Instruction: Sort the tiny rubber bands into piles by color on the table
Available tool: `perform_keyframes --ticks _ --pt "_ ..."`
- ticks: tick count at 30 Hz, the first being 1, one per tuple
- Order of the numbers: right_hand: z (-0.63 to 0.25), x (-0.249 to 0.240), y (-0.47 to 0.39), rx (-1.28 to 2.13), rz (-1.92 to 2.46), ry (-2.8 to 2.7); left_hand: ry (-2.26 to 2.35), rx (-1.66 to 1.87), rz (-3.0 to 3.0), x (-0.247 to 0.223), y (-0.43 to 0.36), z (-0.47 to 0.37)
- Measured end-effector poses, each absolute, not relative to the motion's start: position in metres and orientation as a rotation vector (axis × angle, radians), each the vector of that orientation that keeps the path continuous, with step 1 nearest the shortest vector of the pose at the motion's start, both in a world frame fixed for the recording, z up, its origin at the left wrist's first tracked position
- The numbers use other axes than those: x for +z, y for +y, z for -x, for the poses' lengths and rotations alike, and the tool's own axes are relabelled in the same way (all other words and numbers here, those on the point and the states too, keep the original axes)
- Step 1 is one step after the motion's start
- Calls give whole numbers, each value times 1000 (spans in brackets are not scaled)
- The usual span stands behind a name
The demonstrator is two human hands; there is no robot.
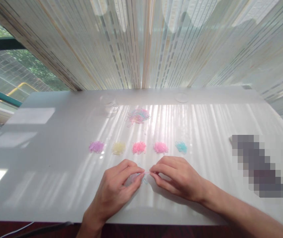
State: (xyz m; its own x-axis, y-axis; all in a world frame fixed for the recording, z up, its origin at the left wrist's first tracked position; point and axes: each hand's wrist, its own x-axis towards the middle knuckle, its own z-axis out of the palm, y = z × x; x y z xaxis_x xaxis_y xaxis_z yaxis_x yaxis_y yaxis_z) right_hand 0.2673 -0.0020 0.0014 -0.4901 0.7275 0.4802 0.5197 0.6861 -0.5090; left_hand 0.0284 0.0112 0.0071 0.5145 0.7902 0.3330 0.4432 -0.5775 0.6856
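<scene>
Between my two hands a thin pink rubber band (pixel 147 172) is held by its ends. My left hand (pixel 117 181) pinches one end with thumb and forefinger. The other end sits in the closed fingertips of my right hand (pixel 178 175). Beneath my left fingertips lie a few loose bands (pixel 144 180), bluish and pale, partly hidden. Beyond my hands runs a row of small band piles: purple (pixel 96 146), yellow (pixel 118 147), coral pink (pixel 139 147), light pink (pixel 160 147) and turquoise (pixel 181 146). Farther back is a mixed-colour heap of bands (pixel 138 116).
A clear jar (pixel 110 105) stands at the back left of the white table (pixel 57 148), and a clear round lid (pixel 181 98) lies at the back right. A pixelated dark object (pixel 262 167) is on the right. Striped curtains (pixel 141 43) hang behind the table.
</scene>
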Motion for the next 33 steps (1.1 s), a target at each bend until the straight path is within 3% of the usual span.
perform_keyframes --ticks 23,33 --pt "-267 0 0 297 978 -2191 956 885 -2255 8 16 -29" --pt "-272 -4 2 346 1048 -2306 1259 978 -2211 8 22 -27"
